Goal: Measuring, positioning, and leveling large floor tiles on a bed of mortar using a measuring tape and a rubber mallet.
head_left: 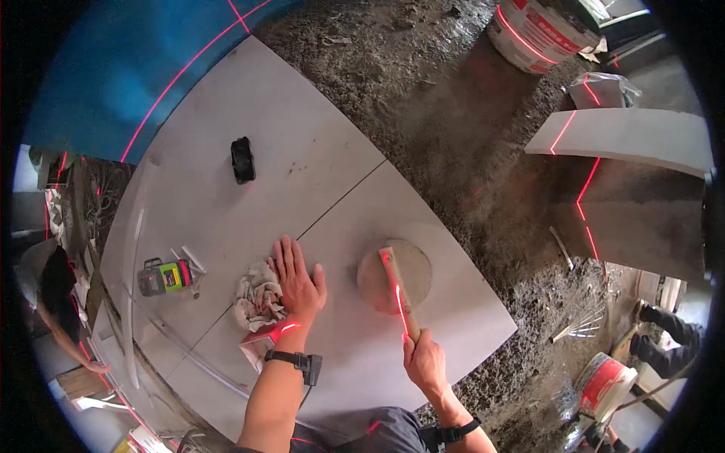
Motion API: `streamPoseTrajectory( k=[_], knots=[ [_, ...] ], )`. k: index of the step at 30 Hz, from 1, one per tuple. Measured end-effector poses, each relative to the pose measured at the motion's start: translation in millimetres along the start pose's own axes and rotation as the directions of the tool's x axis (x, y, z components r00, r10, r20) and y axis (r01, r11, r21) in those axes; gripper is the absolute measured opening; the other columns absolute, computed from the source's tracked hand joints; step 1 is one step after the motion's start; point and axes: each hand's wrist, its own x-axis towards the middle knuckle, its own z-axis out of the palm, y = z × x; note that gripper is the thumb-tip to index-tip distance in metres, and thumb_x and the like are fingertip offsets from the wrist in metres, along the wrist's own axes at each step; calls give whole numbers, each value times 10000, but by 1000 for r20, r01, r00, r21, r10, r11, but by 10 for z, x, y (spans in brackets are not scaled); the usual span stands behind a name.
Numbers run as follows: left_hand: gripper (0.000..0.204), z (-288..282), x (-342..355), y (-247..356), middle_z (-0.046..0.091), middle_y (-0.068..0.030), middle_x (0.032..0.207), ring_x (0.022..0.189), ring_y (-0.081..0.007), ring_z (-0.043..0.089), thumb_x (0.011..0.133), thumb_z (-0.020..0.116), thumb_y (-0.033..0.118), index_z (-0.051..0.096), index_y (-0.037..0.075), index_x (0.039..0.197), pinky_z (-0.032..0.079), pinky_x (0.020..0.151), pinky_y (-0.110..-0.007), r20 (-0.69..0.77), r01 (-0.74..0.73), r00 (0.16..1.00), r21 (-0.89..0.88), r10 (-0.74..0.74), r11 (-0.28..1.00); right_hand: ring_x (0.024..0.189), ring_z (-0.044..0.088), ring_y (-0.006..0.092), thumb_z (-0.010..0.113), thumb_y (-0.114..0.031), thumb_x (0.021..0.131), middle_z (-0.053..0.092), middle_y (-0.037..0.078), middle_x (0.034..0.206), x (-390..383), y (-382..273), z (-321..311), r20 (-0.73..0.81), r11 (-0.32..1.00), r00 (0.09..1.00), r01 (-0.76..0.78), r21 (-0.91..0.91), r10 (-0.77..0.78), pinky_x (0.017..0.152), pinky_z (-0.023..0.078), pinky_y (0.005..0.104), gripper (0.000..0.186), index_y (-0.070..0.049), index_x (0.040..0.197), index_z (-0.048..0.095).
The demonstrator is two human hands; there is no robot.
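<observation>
Large grey tiles (264, 98) lie across the floor, next to dark, rough ground (445, 143), and a thin joint crosses them diagonally. Above the nearer tile is a wooden-handled tool (399, 293), to the right of the left hand (300, 287). Its long axis leans slightly: the far end points away from the person and a little to the left, while the near end is in the right hand (426, 365), whose fingers are closed around it. Under the tool is a round grey shape (370, 283); I cannot tell if it belongs to it. The left hand is opened flat, with fingers pointing forward and thumb apart, gripping nothing, just beside a crumpled cloth (257, 298).
</observation>
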Motion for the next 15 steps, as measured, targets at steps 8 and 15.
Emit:
streamPoseTrajectory(
  k=[8,15],
  knots=[
    [747,-48,34,36,198,-265,1620,1501,-461,149,956,511,303,236,-81,1535,84,1211,-602,70,17,997,14,-18,1000,711,651,474,593,-327,982,653,250,736,-11,-104,-337,-60,994,998,33,108,-27,625,511,547,337,-7,1044,509],
    [757,-23,54,66,199,-264,1617,1500,-462,149,936,539,305,258,-85,1521,97,1208,-610,59,13,998,4,-13,1000,711,638,502,593,-303,981,643,262,721,30,78,-249,12,994,994,-110,16,110,621,499,569,326,2,1061,512]
  ],
)
